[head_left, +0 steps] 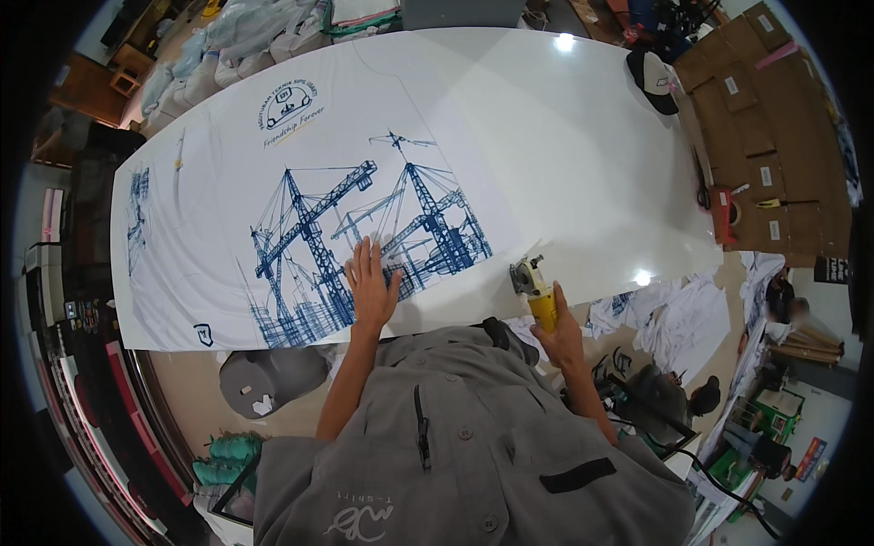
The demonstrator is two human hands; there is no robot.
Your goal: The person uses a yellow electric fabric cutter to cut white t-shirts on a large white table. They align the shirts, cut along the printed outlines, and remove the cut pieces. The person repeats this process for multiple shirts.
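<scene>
White fabric [218, 209] printed with dark blue construction cranes lies spread over the left part of a white table [601, 173]. My left hand [370, 282] rests flat on the printed cranes near the close edge, its fingers spread. At the table's front edge, right of the fabric, my right hand [562, 335] is wrapped around the yellow handle of an electric cloth cutter [541, 300]. The cutter's metal head points away from me and stands apart from the fabric's right edge. A round emblem [288, 105] is printed on the fabric farther off.
A black and white cap [652, 80] sits at the table's far right corner. Scissors [702, 191] lie by the right edge, beside cardboard boxes [756, 136]. White cloth scraps [678, 323] heap below the table at right. A grey stool [271, 382] stands at near left.
</scene>
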